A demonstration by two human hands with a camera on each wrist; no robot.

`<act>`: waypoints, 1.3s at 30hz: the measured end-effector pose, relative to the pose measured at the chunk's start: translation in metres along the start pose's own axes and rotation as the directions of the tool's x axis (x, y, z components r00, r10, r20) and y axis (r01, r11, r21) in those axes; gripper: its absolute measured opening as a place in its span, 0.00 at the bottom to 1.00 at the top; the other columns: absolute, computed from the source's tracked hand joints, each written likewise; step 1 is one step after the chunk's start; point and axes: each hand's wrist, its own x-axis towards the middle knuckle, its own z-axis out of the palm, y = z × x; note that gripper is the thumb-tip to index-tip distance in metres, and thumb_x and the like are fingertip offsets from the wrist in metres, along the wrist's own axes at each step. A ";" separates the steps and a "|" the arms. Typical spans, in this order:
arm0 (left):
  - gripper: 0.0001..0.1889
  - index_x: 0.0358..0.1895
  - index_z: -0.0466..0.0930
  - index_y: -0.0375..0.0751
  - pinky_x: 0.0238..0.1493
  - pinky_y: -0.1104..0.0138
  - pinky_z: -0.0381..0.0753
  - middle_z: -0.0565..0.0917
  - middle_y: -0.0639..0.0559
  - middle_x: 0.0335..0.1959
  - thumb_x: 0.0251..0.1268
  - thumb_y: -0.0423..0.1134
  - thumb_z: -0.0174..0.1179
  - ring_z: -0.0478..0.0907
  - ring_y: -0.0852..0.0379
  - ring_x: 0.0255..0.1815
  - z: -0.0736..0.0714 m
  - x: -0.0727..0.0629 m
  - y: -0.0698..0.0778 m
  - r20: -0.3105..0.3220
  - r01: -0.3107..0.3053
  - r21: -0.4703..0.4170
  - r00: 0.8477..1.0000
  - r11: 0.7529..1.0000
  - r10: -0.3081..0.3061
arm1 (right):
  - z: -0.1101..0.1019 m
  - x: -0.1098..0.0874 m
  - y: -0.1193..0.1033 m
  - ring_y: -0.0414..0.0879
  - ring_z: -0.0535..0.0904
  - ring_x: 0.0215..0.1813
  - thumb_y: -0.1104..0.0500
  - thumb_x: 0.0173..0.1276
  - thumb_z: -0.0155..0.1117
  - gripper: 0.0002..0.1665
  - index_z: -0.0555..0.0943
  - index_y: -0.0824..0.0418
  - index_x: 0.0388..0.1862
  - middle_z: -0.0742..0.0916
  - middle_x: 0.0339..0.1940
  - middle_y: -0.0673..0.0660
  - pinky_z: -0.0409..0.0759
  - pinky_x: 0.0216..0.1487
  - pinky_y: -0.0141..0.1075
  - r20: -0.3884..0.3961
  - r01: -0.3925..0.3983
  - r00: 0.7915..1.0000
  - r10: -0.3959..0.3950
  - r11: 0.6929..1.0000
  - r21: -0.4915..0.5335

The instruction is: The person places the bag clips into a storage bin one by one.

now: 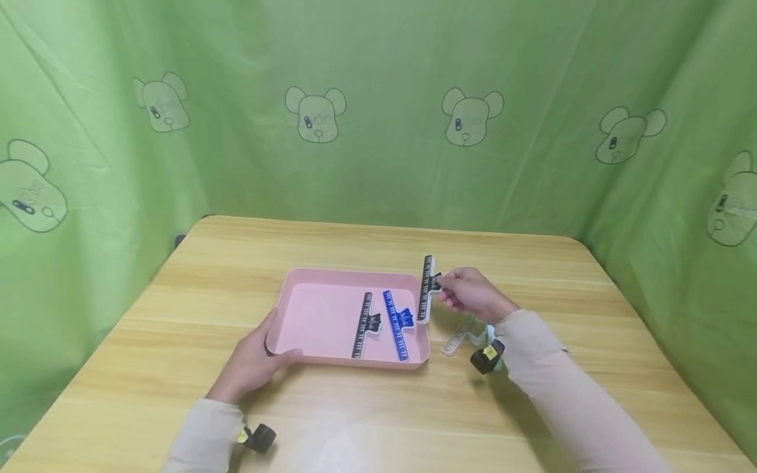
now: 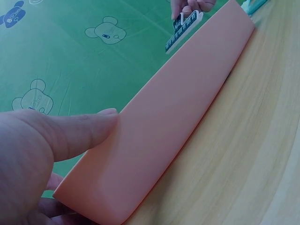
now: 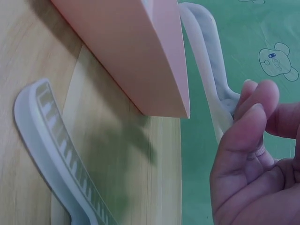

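Note:
A pink tray lies on the table, its left near corner gripped by my left hand. In the left wrist view the thumb presses the tray's outer wall, with fingers round the corner. My right hand pinches a black piano-key clip by its handle, upright at the tray's right rim. Inside the tray lie another black piano-key clip and a blue one. Beside the tray, under my right wrist, a pale piano-key clip lies on the table, partly hidden.
A light teal thing shows behind the right wrist camera, mostly covered. The wooden table carries everything. Green curtains with bear-head prints hang behind and at both sides.

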 end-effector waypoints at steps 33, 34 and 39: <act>0.54 0.77 0.47 0.37 0.68 0.40 0.58 0.59 0.33 0.73 0.54 0.55 0.70 0.58 0.32 0.70 0.004 0.004 -0.005 -0.001 0.017 0.001 1.000 1.000 -0.017 | 0.022 0.011 -0.004 0.39 0.74 0.26 0.60 0.77 0.48 0.12 0.73 0.70 0.43 0.82 0.29 0.57 0.76 0.26 0.27 0.031 0.001 1.000 0.000 1.000 -0.012; 0.54 0.77 0.47 0.37 0.68 0.40 0.58 0.59 0.33 0.73 0.54 0.55 0.70 0.58 0.32 0.70 0.004 0.004 -0.005 -0.002 0.017 0.002 1.000 1.000 -0.017 | 0.023 0.011 -0.004 0.39 0.74 0.26 0.60 0.77 0.48 0.12 0.73 0.70 0.43 0.82 0.30 0.57 0.76 0.26 0.27 0.032 0.001 0.999 -0.001 1.000 -0.012; 0.54 0.77 0.48 0.38 0.68 0.41 0.59 0.60 0.33 0.72 0.53 0.54 0.70 0.59 0.32 0.70 0.004 0.004 -0.005 -0.004 0.018 -0.005 1.000 1.000 -0.018 | 0.027 0.013 -0.005 0.39 0.74 0.25 0.60 0.77 0.48 0.12 0.72 0.70 0.42 0.83 0.31 0.59 0.75 0.26 0.27 0.043 0.003 0.999 -0.002 1.000 -0.004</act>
